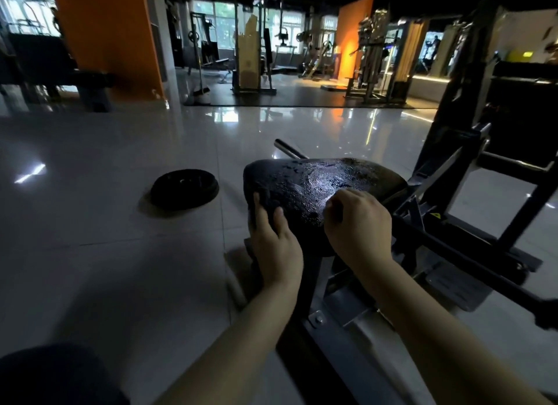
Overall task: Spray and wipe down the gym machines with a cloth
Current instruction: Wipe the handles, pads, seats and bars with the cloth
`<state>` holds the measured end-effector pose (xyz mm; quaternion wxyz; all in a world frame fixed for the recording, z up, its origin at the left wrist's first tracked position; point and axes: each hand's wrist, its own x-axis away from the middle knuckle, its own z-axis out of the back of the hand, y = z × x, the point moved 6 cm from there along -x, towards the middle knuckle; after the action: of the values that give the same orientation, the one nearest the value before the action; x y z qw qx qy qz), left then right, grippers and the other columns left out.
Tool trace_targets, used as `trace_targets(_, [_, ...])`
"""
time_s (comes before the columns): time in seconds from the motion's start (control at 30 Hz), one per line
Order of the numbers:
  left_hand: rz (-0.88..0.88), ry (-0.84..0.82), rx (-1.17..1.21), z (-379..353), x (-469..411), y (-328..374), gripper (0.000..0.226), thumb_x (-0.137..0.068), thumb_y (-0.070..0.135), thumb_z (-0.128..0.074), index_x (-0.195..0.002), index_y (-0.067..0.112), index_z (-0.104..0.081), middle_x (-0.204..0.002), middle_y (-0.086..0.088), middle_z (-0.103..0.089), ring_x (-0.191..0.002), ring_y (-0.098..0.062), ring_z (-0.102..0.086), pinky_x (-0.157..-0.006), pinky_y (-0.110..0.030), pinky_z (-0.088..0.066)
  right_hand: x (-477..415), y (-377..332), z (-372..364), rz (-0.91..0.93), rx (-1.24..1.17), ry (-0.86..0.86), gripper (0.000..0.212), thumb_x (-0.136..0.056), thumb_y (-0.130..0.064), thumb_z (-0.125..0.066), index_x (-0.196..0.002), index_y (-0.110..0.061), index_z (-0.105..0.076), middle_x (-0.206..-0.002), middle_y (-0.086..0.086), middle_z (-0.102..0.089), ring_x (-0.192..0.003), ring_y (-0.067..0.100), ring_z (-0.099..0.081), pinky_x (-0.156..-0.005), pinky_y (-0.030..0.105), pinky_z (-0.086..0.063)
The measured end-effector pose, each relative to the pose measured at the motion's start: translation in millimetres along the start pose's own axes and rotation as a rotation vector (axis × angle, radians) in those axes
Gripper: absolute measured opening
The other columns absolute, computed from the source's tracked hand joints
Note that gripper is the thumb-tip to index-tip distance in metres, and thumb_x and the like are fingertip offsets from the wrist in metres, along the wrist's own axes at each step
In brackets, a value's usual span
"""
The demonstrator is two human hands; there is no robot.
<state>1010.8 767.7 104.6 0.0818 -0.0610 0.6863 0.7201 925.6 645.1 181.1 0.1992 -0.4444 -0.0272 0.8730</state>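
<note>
A glossy pale tiled floor (pixel 120 151) spread under the black steel machine frame (pixel 447 241). The black padded seat (pixel 317 181), wet and beaded with droplets (they caught the light), sat on the frame's near left end. A black round weight plate (pixel 184 188) lay flat on the floor, left of the seat. The left hand (pixel 276 247) rested straight fingers on the seat's near left edge. The right hand (pixel 359 223) sat curled on the seat's near side; whether it gripped anything could not be told.

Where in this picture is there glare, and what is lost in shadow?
Head view: glare sits on the wet seat and the glossy floor; head view, right side: the frame is lost in shadow; head view, edges: uprights lean from the wide lens.
</note>
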Motion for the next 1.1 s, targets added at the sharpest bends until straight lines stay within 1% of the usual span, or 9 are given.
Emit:
trace_targets(0.1, [0.114,-0.075,-0.030,-9,-19,8,0.054,-0.109,0.043,-0.029,-0.161,0.041,-0.014,-0.168,0.002,-0.020,-0.151,-0.022,-0.028,-0.119,-0.047,-0.015,1,-4,-1,-0.023,0.022,-0.009,0.018,-0.085,-0.023,-0.059,-0.069,-0.015,-0.060,-0.069,0.000,-0.061,-0.066,0.027,-0.056,-0.053,0.028,-0.029])
trace_targets(0.2, [0.163,-0.053,0.036,-15,-38,8,0.052,-0.109,0.043,-0.030,-0.159,0.043,-0.017,-0.166,-0.006,-0.022,-0.147,-0.031,-0.033,-0.118,-0.056,-0.015,3,-6,0,-0.030,0.033,-0.012,0.018,-0.085,-0.020,-0.065,-0.069,-0.015,-0.058,-0.069,-0.001,-0.059,-0.066,0.026,-0.055,-0.053,0.028,-0.028])
trace_targets(0.37, [0.073,-0.037,0.094,-16,-68,-3,0.048,-0.108,0.039,-0.039,-0.156,0.037,-0.034,-0.154,-0.017,-0.037,-0.135,-0.037,-0.048,-0.114,-0.049,-0.039,9,-8,0,-0.067,0.046,-0.023,0.023,-0.086,-0.021,-0.062,-0.066,-0.014,-0.055,-0.070,-0.001,-0.055,-0.067,0.025,-0.054,-0.052,0.029,-0.030])
trace_targets(0.5, [0.122,-0.140,0.078,-10,-112,-3,0.048,-0.107,0.038,-0.042,-0.153,0.026,-0.043,-0.152,-0.017,-0.044,-0.134,-0.034,-0.050,-0.114,-0.039,-0.040,18,-12,1,-0.082,0.058,-0.069,0.021,-0.089,-0.023,-0.062,-0.071,-0.012,-0.058,-0.074,-0.001,-0.056,-0.071,0.025,-0.055,-0.054,0.033,-0.042])
trace_targets(0.63, [0.138,-0.177,0.034,-5,-89,6,0.053,-0.106,0.037,-0.044,-0.158,0.032,-0.033,-0.150,-0.019,-0.043,-0.129,-0.039,-0.052,-0.109,-0.044,-0.044,24,-17,1,-0.080,0.074,-0.119,0.021,-0.091,-0.026,-0.060,-0.075,-0.013,-0.062,-0.078,-0.001,-0.058,-0.073,0.023,-0.056,-0.058,0.035,-0.047])
trace_targets(0.77, [0.158,-0.214,0.026,-3,-33,7,0.066,-0.106,0.033,-0.047,-0.161,0.042,-0.012,-0.166,-0.017,-0.014,-0.139,-0.041,-0.042,-0.115,-0.046,-0.036,25,-18,2,-0.084,0.081,-0.108,0.020,-0.090,-0.025,-0.060,-0.074,-0.013,-0.062,-0.077,-0.001,-0.057,-0.068,0.022,-0.054,-0.055,0.033,-0.044])
trace_targets(0.87, [0.238,-0.240,0.043,-7,-43,1,0.074,-0.103,0.038,-0.050,-0.161,0.042,-0.004,-0.169,-0.015,-0.005,-0.145,-0.041,-0.035,-0.117,-0.048,-0.028,24,-19,3,-0.107,0.093,-0.094,0.019,-0.089,-0.024,-0.062,-0.074,-0.013,-0.064,-0.077,-0.001,-0.059,-0.067,0.024,-0.055,-0.054,0.032,-0.041])
trace_targets(0.97, [0.292,-0.230,0.095,-13,-75,1,0.076,-0.101,0.046,-0.052,-0.161,0.040,-0.007,-0.167,-0.018,-0.006,-0.142,-0.045,-0.037,-0.117,-0.052,-0.034,22,-22,1,-0.138,0.125,-0.066,0.016,-0.084,-0.023,-0.061,-0.073,-0.012,-0.063,-0.075,0.000,-0.057,-0.068,0.025,-0.054,-0.054,0.030,-0.031])
trace_targets(1.1, [0.321,-0.165,0.075,-21,-108,-1,0.061,-0.105,0.048,-0.043,-0.160,0.037,-0.019,-0.157,-0.022,-0.023,-0.131,-0.047,-0.046,-0.109,-0.047,-0.039,21,-25,0,-0.148,0.143,-0.033,0.014,-0.081,-0.023,-0.059,-0.072,-0.012,-0.060,-0.073,-0.002,-0.054,-0.067,0.022,-0.050,-0.053,0.029,-0.028])
